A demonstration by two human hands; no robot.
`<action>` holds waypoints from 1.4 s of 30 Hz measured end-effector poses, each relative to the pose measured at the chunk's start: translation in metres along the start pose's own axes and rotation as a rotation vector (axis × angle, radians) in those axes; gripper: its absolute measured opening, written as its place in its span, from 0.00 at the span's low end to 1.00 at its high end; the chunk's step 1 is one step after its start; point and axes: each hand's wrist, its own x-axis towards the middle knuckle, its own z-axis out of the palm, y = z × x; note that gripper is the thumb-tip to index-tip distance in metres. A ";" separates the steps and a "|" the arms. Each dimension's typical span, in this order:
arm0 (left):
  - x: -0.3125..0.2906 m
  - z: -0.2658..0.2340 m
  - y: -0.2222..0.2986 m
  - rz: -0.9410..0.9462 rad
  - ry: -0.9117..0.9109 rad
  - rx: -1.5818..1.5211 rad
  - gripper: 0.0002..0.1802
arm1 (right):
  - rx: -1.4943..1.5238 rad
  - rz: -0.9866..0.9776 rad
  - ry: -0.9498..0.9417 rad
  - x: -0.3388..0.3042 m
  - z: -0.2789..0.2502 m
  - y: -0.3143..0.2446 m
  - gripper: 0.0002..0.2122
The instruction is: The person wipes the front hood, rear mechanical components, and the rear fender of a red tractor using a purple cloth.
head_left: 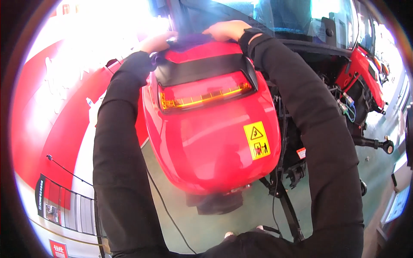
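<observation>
A glossy red tractor fender (206, 137) stands in front of me, with an amber light strip (206, 98) set below a black band (200, 69). Dark purple cloth (189, 40) lies bunched along its far top edge. At the cloth's left end is my left hand (157, 42), its fingers bent over toward it and washed out by glare. My right hand (228, 31) grips the cloth from the right, back of the hand up, fingertips pointing left. Both arms reach around the fender in black sleeves. The undersides of the fingers are hidden.
Beside the fender on the right are the cab glass (292, 19) and black linkage parts (297, 172). Another red fender (363, 77) stands farther right. A black cable (165, 208) crosses the floor. A metal rack (71, 208) stands at the lower left.
</observation>
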 end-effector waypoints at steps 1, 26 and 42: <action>0.009 -0.002 -0.002 -0.027 -0.114 0.030 0.16 | 0.022 0.065 0.037 -0.002 0.004 0.003 0.19; -0.118 -0.019 0.136 0.007 0.085 0.297 0.35 | -0.180 -0.034 0.454 -0.133 -0.004 -0.097 0.24; -0.212 -0.009 0.260 -0.007 0.015 0.222 0.25 | 0.405 -0.324 0.508 -0.265 0.045 -0.121 0.17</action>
